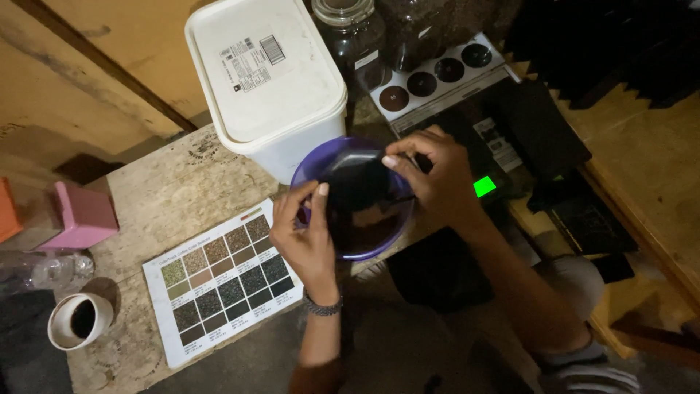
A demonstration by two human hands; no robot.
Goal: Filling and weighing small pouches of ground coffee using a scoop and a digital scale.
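Far left of my hands I've got a pink box (pixel 82 216) and a white cup (pixel 80 320), then a laminated colour chart (pixel 222 284) just beside the left hand (pixel 306 244). Both hands pinch a black bag (pixel 359 182) over the purple bowl (pixel 368 248), the right hand (pixel 436 175) gripping its top edge. Behind them sits 1 white tub (pixel 266 76) with a barcode label, plus a card of 4 dark circles (pixel 437 73).

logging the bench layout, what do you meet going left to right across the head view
pink box → white cup → colour chart sheet → left hand → purple bowl → right hand → green lit square
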